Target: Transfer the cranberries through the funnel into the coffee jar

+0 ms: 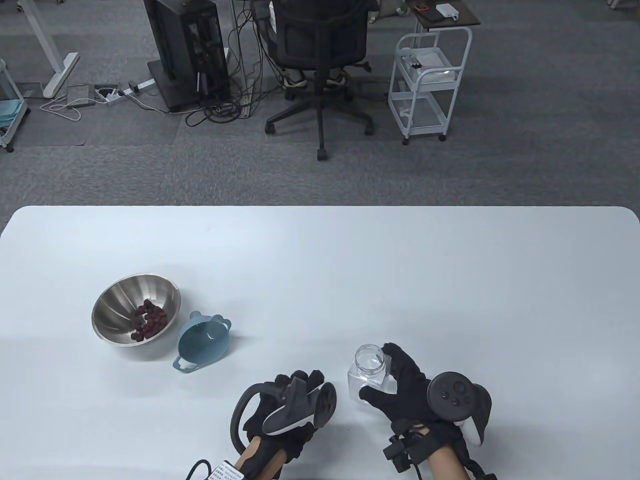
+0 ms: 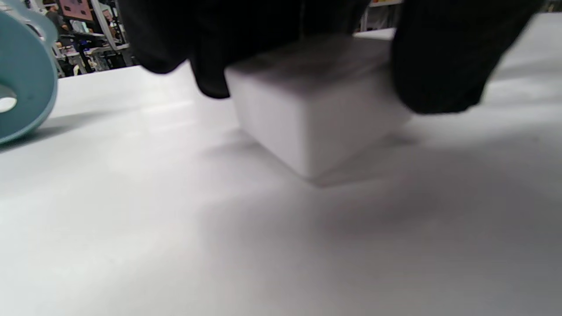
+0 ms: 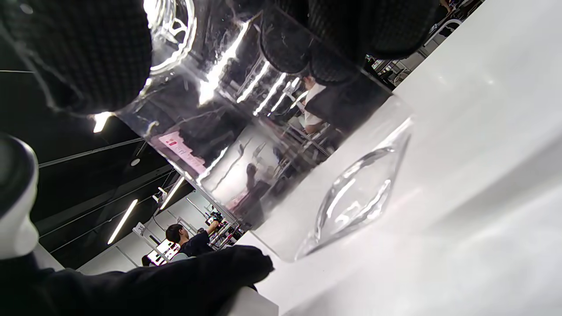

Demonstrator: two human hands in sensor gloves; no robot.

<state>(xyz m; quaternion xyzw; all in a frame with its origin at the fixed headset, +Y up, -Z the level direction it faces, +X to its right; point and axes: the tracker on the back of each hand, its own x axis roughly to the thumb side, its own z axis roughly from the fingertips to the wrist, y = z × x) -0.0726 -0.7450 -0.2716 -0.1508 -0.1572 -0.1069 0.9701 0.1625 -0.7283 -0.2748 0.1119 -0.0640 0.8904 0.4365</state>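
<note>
A steel bowl point(image 1: 120, 310) with dark red cranberries point(image 1: 148, 321) stands at the left of the white table. A light blue funnel point(image 1: 204, 345) lies on its side just right of the bowl; its edge shows in the left wrist view point(image 2: 22, 83). My right hand point(image 1: 387, 375) grips an open clear plastic jar point(image 1: 369, 367) standing on the table near the front; in the right wrist view my fingers point(image 3: 74, 52) wrap the jar point(image 3: 263, 153). My left hand point(image 1: 295, 395) rests left of the jar. In the left wrist view its fingers point(image 2: 439, 57) hold a white square lid point(image 2: 316, 114) on the table.
The white table point(image 1: 350, 270) stretches far beyond the objects. On the grey carpet behind it stand an office chair point(image 1: 320, 60), a white trolley point(image 1: 430, 80) and a black computer rack point(image 1: 190, 50).
</note>
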